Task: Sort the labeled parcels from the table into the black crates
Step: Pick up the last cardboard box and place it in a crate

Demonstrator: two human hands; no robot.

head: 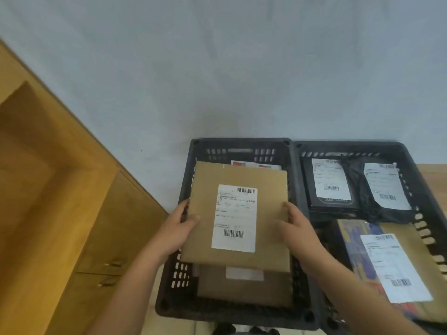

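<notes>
Both hands grip one parcel: left hand, right hand, thumbs on top, crate below.

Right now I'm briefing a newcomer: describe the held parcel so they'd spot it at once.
Find the left black crate of two by the grey wall. Above it, left hand and right hand hold a flat brown cardboard parcel, white label up. Only it is lifted.

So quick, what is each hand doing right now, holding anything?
Left hand: grips the left edge of the brown parcel.
Right hand: grips the same parcel's right edge.
</notes>
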